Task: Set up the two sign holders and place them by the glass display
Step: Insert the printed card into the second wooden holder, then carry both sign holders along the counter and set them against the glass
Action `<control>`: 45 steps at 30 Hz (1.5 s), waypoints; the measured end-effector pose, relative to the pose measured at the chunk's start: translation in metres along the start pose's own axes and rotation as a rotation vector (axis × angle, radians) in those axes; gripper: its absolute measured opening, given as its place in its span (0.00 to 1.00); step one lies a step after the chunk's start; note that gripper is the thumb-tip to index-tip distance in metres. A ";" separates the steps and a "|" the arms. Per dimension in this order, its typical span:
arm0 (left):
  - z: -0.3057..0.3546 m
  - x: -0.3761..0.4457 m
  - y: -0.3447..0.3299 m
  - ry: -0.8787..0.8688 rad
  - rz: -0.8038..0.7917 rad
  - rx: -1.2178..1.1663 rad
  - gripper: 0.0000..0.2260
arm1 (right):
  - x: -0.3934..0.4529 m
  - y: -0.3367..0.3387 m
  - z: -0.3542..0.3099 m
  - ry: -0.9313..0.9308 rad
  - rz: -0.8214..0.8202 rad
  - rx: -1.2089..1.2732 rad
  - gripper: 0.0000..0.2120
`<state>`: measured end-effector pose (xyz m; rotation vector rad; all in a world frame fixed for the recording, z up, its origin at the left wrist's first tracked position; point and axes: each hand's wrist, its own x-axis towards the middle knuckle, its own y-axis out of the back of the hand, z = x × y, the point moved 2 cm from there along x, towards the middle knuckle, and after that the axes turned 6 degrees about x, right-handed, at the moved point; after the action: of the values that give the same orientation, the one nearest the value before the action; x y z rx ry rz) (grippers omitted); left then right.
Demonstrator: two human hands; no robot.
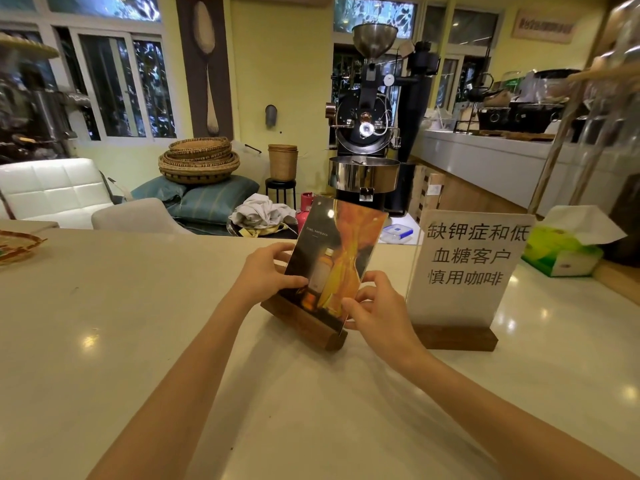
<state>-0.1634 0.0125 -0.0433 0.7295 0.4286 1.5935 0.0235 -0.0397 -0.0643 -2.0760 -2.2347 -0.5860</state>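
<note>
A clear sign panel [337, 252] with an orange and dark bottle picture stands tilted in a dark wooden base [304, 325] on the pale counter [138, 323]. My left hand [268, 271] grips the panel's left edge, thumb on its face. My right hand [375, 308] pinches its lower right edge just above the base. To the right a second sign holder [464, 268] stands upright in its own wooden base [457, 337], showing a white sheet with black Chinese characters. Glass jars [616, 98] on a wooden frame rise at the far right.
A green tissue box [562, 252] sits behind the second holder. A woven plate [17, 245] lies at the counter's left edge. Beyond the counter stand a black coffee roaster [367, 133], stacked baskets [199, 161], cushions and a white sofa [52, 188].
</note>
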 end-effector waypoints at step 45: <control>0.007 -0.038 -0.054 -0.157 0.155 0.018 0.55 | -0.022 0.178 0.033 -0.309 0.178 -0.313 0.26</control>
<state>-0.1178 -0.0164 -0.0811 0.9127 0.2771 1.6638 0.2059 -0.0445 -0.0571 -2.6522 -2.1854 -0.6791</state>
